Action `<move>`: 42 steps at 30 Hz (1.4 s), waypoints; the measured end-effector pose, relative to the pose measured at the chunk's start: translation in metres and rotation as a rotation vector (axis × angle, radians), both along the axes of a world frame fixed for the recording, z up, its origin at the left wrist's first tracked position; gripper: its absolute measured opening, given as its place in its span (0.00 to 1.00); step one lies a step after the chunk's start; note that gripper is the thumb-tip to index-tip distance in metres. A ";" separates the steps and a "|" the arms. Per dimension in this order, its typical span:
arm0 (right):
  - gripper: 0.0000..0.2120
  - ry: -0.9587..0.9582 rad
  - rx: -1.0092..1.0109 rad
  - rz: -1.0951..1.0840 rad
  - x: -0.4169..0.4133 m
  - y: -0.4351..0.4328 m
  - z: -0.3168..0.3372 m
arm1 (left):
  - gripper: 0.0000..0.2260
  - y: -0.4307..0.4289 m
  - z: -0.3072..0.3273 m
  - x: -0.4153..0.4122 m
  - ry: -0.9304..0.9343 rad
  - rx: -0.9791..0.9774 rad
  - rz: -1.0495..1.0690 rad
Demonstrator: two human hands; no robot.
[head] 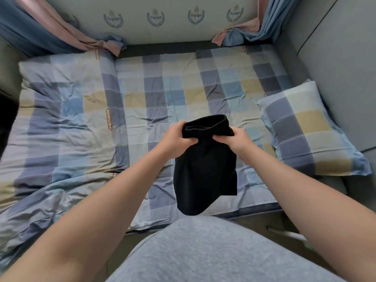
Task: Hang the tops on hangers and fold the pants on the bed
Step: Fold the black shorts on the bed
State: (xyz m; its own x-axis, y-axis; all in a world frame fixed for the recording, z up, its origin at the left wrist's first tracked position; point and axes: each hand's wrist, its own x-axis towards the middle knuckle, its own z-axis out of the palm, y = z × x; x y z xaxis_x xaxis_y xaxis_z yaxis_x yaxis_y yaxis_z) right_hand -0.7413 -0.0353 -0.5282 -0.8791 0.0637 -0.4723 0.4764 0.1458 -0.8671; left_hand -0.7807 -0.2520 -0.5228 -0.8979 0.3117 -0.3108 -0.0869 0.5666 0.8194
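Observation:
A pair of black shorts hangs in the air over the near edge of the bed. Its elastic waistband is at the top, and the legs dangle down toward my body. My left hand grips the left side of the waistband with curled fingers. On the other side, my right hand grips the waistband the same way. The two hands are close together, so the waistband bunches and gapes open between them. No hanger and no top shows in this view.
The bed has a blue, grey and tan checked sheet. A rumpled checked duvet covers its left half, and a matching pillow lies at the right. Blue and pink curtains hang at the far corners. A grey wall runs along the right.

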 end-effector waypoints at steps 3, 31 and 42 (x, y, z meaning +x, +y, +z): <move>0.08 0.109 0.095 0.008 -0.024 0.007 0.019 | 0.11 0.008 0.017 -0.018 0.116 -0.021 0.017; 0.18 -0.274 0.814 0.805 0.188 0.034 -0.389 | 0.14 0.049 -0.379 0.201 -0.367 -0.533 -0.353; 0.13 -0.683 0.510 0.845 0.263 0.029 -0.403 | 0.08 0.047 -0.401 0.259 -0.827 -0.528 -0.451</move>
